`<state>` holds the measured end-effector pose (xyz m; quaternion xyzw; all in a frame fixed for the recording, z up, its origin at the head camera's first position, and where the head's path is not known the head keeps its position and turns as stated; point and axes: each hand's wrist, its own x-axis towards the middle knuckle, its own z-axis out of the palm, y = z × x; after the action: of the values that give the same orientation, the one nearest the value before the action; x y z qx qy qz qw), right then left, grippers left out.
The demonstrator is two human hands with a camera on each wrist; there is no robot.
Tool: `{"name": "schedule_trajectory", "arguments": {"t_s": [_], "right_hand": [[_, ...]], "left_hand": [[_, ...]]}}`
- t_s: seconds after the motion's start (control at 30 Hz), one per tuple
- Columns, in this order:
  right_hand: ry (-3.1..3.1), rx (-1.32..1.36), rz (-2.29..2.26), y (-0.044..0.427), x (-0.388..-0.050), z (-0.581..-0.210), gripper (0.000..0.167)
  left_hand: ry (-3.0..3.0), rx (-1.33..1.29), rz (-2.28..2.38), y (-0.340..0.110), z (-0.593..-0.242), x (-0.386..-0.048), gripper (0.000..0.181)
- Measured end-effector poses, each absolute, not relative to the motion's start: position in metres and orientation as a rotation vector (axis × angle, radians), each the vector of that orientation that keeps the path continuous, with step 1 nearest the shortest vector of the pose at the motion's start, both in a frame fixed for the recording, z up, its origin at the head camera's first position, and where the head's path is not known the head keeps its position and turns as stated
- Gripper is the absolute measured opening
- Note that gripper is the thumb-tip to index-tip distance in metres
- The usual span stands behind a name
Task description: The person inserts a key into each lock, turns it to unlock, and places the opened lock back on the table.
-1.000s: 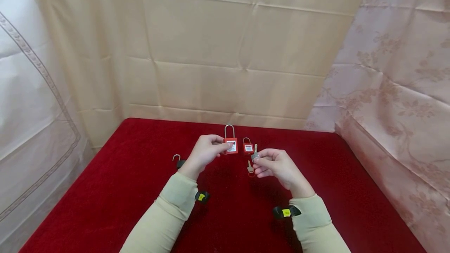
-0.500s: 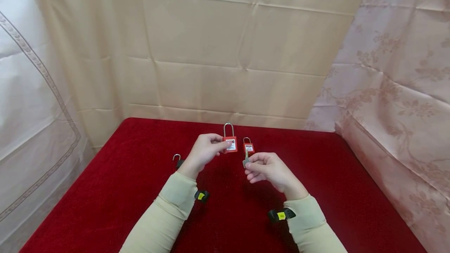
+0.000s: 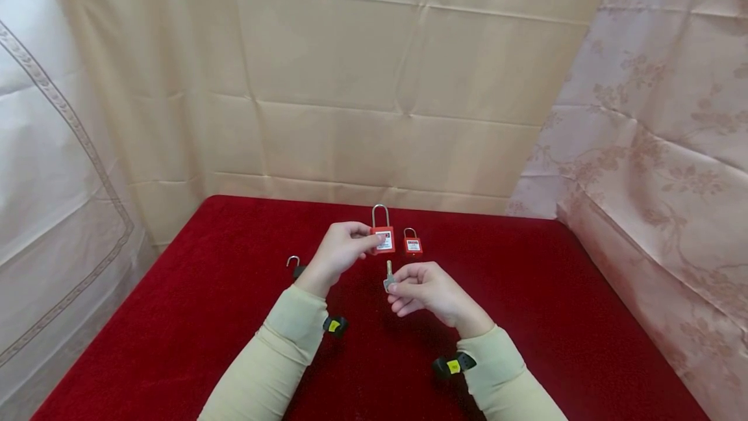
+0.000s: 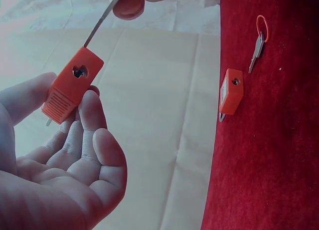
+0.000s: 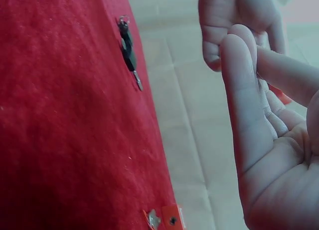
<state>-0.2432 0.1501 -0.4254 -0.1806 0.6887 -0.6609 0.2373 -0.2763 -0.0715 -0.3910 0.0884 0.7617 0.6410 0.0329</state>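
Observation:
My left hand (image 3: 341, 252) holds a red padlock (image 3: 384, 249) with a white label between thumb and fingers, its long silver shackle pointing up. In the left wrist view, the keyhole of the red padlock (image 4: 67, 93) faces the camera. My right hand (image 3: 435, 294) pinches a silver key (image 3: 389, 277) below the padlock, blade upward. The head view shows a gap between key and padlock. A smaller red padlock (image 3: 412, 245) lies on the table to the right. Near it, in the left wrist view, lies another key (image 4: 257, 53) on a red ring (image 4: 262, 25).
A black padlock (image 3: 299, 271) with a hooked silver shackle lies left, partly behind my left wrist. Red cloth covers the table (image 3: 234, 291). A beige curtain (image 3: 350, 83) hangs behind its far edge, with patterned cloth (image 3: 672, 115) at the right.
My right hand has moved left and slightly nearer to me with the key, passing below the smaller padlock. My left hand has raised the red padlock a little.

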Motion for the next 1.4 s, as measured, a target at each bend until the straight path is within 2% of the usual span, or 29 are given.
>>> {"name": "schedule_trajectory", "arguments": {"t_s": [0.37, 0.63, 1.17, 1.4], "right_hand": [[1.891, -0.504, -1.799, 0.1455, -0.2406, -0.4274, 0.016], [1.897, -0.471, -1.822, 0.1454, -0.242, -0.4269, 0.014], [1.887, -0.431, -1.893, 0.1477, -0.2428, -0.4265, 0.019], [1.879, -0.434, -1.897, 0.1488, -0.2434, -0.4266, 0.018]], "left_hand": [[2.326, 0.305, 2.014, -0.0697, -0.3909, -0.2766, 0.022], [2.327, 0.308, 1.998, -0.07, -0.3902, -0.2746, 0.026], [2.309, 0.34, 2.008, -0.0654, -0.3914, -0.2735, 0.022], [2.323, 0.314, 1.976, -0.064, -0.3922, -0.2729, 0.026]]}}
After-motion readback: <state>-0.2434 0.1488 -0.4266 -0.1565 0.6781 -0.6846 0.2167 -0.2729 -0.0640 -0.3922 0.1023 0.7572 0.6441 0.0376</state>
